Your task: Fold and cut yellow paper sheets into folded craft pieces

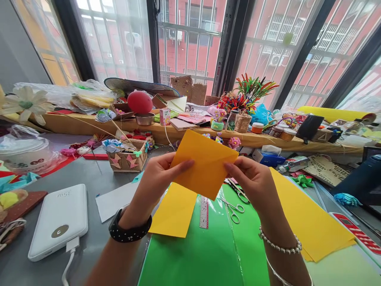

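Note:
A square of orange-yellow paper (204, 163) is held up over the desk, tilted with one corner down. My left hand (159, 176) pinches its left side, thumb on the face toward me and fingers mostly behind. At the right corner my right hand (251, 178) grips it between thumb and fingers. Below lies another yellow sheet (175, 210) on a green mat (190, 262). A small ruler (204, 214) and silver scissors (233, 208) rest on the mat under the held paper.
More yellow sheets (312, 218) lie at the right. A white power bank (61, 222) with a cable is at the left, near a white sheet (116, 200). Behind stand a cardboard box (127, 159) and a cluttered ledge (178, 133) with a red balloon (139, 102).

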Available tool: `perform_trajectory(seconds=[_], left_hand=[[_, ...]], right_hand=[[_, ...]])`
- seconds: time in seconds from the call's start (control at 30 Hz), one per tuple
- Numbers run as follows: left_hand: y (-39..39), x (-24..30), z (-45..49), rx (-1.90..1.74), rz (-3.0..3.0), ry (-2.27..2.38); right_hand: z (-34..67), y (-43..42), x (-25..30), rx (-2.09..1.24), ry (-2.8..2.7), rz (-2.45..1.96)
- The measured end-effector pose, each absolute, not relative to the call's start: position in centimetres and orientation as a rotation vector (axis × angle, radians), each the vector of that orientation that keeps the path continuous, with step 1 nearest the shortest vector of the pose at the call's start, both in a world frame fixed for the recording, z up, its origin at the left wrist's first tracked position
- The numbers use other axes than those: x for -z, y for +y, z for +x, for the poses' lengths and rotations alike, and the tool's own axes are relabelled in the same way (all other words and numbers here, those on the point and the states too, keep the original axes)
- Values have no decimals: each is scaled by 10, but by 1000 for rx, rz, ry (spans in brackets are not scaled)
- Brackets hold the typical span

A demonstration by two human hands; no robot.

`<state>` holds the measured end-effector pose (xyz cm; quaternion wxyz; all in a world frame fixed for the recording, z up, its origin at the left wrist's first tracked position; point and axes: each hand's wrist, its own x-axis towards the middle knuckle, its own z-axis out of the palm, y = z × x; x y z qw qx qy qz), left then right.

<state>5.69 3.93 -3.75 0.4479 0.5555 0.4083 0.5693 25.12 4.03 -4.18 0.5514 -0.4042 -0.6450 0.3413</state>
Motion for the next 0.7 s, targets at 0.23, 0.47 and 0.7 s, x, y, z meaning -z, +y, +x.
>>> perform_trajectory(seconds=[0.23,0.47,0.7], left_hand=[[38,39,64,-1170,1388,997],[37,40,66,-1125,1350,1007],[36,40,67,-1125,1353,1009]], right_hand=[[246,38,41,-747,-1408,-984],[245,35,37,-713,-1460,-1025],[246,32,36,-697,-1491,-1049]])
